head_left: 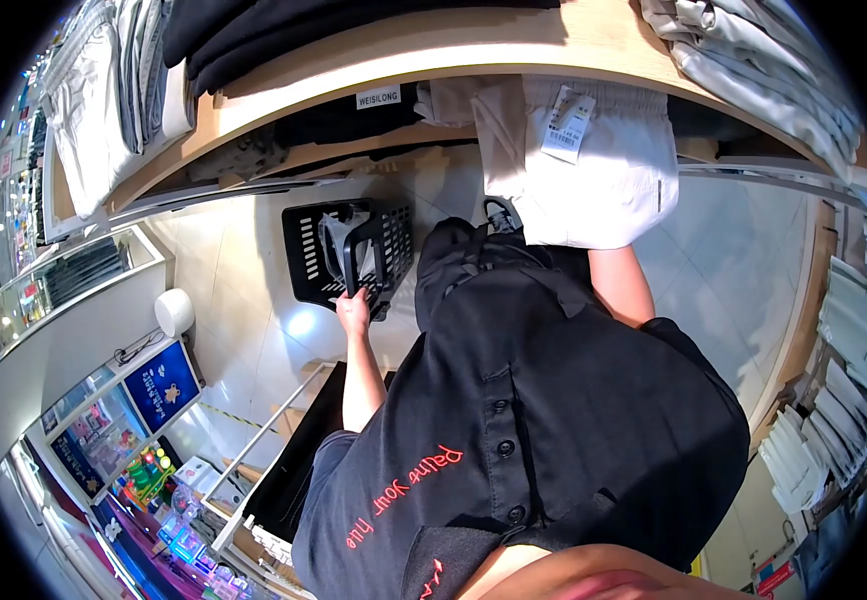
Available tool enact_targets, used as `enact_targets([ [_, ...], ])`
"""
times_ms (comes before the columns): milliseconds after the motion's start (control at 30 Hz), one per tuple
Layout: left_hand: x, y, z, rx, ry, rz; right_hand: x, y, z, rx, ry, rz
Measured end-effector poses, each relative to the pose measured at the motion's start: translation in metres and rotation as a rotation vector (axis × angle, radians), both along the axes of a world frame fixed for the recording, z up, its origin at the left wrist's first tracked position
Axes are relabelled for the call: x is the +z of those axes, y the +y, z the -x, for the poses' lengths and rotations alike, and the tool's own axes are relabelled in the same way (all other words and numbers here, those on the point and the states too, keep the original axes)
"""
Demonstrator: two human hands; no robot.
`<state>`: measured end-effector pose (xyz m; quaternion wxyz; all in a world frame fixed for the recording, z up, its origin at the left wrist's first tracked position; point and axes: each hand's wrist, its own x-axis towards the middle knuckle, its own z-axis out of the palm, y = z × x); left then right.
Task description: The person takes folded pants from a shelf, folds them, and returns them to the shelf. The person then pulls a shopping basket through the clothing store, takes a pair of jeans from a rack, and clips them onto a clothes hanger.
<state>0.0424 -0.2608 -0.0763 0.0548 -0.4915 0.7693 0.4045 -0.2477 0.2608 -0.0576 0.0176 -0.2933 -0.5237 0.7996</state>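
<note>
My left hand [353,312] is closed round the handle of a black shopping basket [303,262], which hangs low over the floor at the left. Something in clear wrapping [335,240] lies inside the basket. On the other side, white trousers [603,190] with an elastic waist and a paper tag [567,126] hang folded over my right forearm or hand. That hand is hidden beneath the cloth; only the forearm shows. Beige garments [501,135] are right beside the white trousers, at the shelf.
A curved wooden shelf [433,45] with dark and pale folded clothes crosses the top. Light trousers [103,110] are stacked at its left end. Hanging clothes [818,430] line the right side. A blue sign [163,385] and a clothes rack [253,530] stand at lower left.
</note>
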Motion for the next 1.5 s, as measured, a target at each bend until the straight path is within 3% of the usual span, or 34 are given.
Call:
enact_targets([
  [1267, -0.016, -0.006, -0.006, 0.004, -0.068, 0.077, -0.006, -0.001, -0.008, 0.028, -0.007, -0.003],
  [1467, 0.013, 0.005, 0.004, -0.027, -0.101, 0.093, -0.007, -0.002, -0.006, 0.045, -0.004, -0.013],
  [1500, 0.026, 0.007, 0.007, -0.123, -0.107, 0.082, -0.006, -0.003, -0.006, 0.044, -0.003, -0.006],
])
